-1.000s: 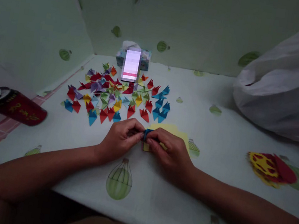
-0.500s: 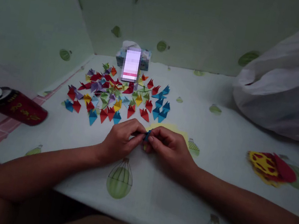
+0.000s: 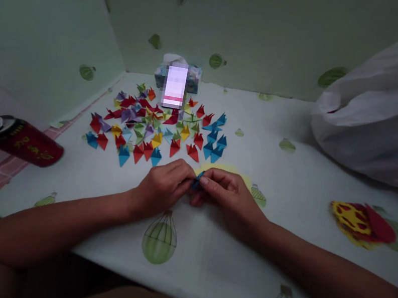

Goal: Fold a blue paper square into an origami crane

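Between my two hands is a small piece of folded blue paper (image 3: 198, 178), mostly covered by fingers. My left hand (image 3: 167, 184) is closed, pinching the paper from the left. From the right, my right hand (image 3: 228, 192) grips it with thumb and index finger, the other fingers curled below. Just beyond the hands lies a yellow sheet of paper (image 3: 231, 171), flat on the table and partly covered. Many folded paper cranes (image 3: 148, 149) in red, blue, yellow, green and purple are spread out ahead and to the left.
A phone with a lit, blurred screen (image 3: 175, 84) leans on a tissue box (image 3: 194, 79) behind the cranes. At left is a red drink can (image 3: 28, 142). A white plastic bag (image 3: 379, 118) bulges at right, with yellow and red cut-outs (image 3: 358, 221) nearer on the white table (image 3: 111, 236).
Both hands stay in nearly the same place. My left fingers have curled in more, and the right thumb has shifted up slightly on the blue paper.
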`<action>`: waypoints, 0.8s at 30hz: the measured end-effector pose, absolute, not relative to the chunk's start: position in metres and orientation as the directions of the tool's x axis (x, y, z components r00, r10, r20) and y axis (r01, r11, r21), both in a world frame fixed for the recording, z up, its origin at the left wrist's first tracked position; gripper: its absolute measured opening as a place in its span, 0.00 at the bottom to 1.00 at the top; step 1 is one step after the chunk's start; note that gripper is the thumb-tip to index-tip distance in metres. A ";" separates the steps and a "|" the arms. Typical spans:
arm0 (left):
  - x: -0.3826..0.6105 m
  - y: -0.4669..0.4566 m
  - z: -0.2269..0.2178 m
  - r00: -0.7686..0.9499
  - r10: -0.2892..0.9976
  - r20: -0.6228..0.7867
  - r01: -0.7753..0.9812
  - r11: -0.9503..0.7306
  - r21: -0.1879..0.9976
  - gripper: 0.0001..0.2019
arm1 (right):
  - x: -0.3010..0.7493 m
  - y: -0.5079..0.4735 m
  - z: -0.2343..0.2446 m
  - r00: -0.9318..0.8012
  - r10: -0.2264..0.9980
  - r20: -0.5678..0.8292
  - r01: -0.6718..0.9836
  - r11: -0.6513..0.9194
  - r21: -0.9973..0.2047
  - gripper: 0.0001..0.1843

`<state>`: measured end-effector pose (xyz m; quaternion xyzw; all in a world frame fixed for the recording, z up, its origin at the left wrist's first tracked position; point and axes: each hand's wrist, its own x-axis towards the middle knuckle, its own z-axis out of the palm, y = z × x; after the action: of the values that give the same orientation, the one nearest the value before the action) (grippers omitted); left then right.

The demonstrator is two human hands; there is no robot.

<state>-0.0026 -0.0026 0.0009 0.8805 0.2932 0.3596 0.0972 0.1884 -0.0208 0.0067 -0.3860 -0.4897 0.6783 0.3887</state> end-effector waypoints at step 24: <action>-0.007 -0.002 0.000 0.617 0.481 0.623 0.491 -0.854 0.172 0.07 | 0.189 -0.017 0.017 -0.406 0.860 -0.309 -0.192 -0.410 -0.891 0.11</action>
<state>-0.0068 -0.0022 -0.0003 0.8992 0.2701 0.3441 -0.0075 0.1894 -0.0175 0.0168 -0.4101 -0.4073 0.7328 0.3590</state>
